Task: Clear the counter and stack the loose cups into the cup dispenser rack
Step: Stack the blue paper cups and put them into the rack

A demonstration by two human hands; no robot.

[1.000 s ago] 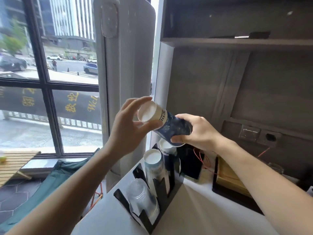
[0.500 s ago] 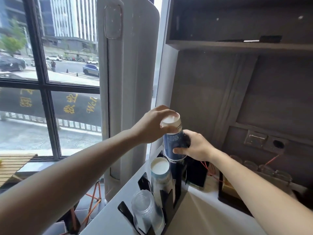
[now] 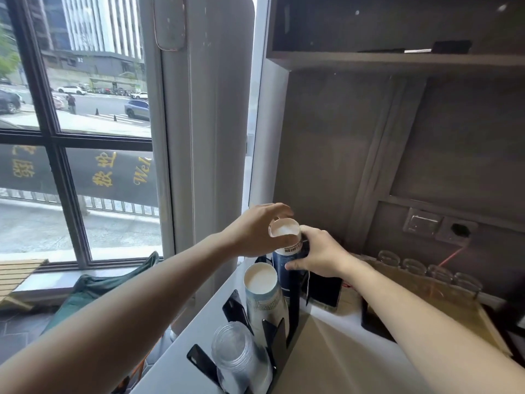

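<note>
While both hands [image 3: 255,233] [image 3: 321,255] clamp the dark cup stack [image 3: 287,251] — each grip closed — it stands upright.

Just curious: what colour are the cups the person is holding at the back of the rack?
Dark blue cups with a cream top band; head view.

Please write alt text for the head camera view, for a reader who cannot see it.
Both hands, left and right, grip a dark blue paper cup stack in the back slot of a black cup rack; nearer slots hold pale paper cups and clear plastic cups.
</note>
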